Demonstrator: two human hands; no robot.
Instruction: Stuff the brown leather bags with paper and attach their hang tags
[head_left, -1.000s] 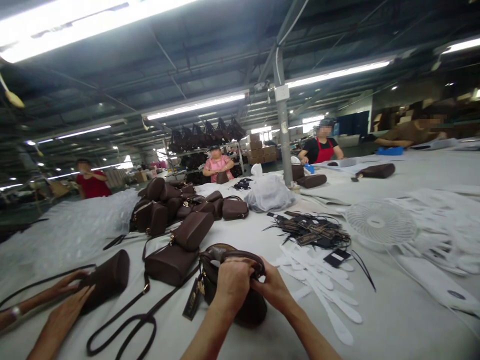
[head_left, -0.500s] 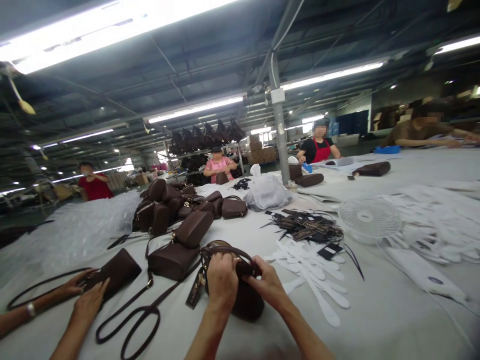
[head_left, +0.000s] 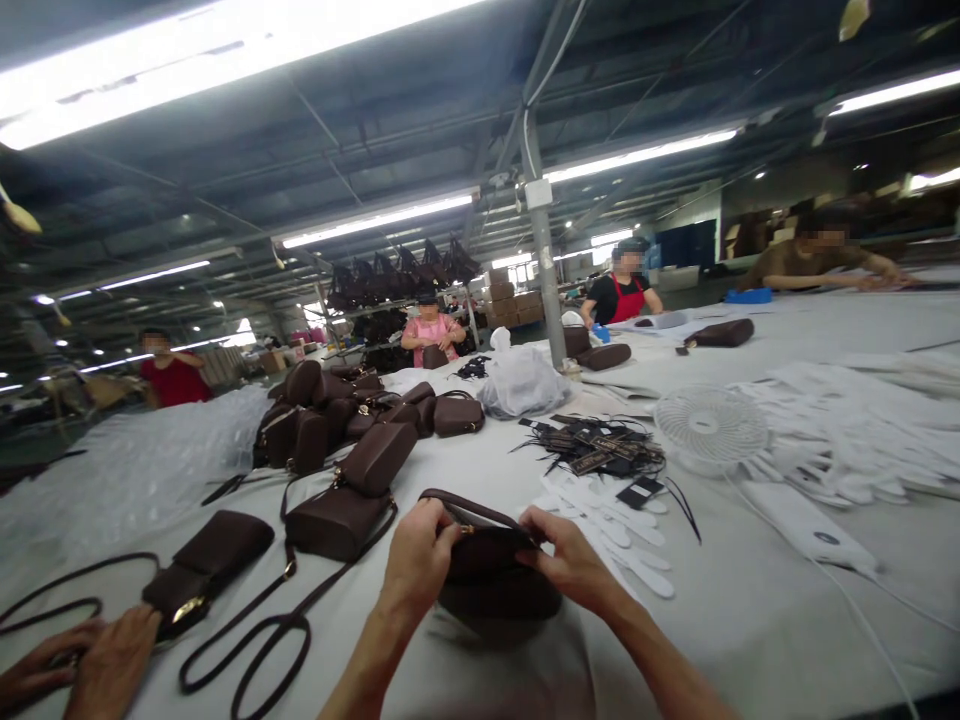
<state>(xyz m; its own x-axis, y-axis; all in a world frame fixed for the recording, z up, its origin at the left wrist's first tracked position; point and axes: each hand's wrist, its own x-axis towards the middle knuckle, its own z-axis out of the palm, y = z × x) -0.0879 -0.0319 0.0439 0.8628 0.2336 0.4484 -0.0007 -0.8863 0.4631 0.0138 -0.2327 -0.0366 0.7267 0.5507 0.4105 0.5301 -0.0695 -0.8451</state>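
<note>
A dark brown handbag (head_left: 499, 588) stands in front of me on the table, its top facing up and a gold zipper pull showing near its left end. My left hand (head_left: 421, 548) pinches the bag's upper left edge by the zipper. On the opposite side, my right hand (head_left: 568, 552) grips the upper right edge with thumb and fingers. The bag's handle arches behind the opening, between both hands. Just left of it lies another brown bag (head_left: 337, 520) with a long looped strap (head_left: 281, 635). White gloves (head_left: 622, 540) lie beyond my right hand.
A co-worker's hands (head_left: 105, 650) work beside a brown bag (head_left: 214, 555) at lower left. Behind are piled bags (head_left: 307, 425) and clear plastic wrap (head_left: 135, 480). Black tags (head_left: 600, 445), a white fan (head_left: 709, 425) and its cable lie to the right. Other people sit across the table.
My left hand has moved left to the bag's end, and the bag now sits wider between my hands. The hanging tag is out of sight. The co-worker's hands have shifted down and left.
</note>
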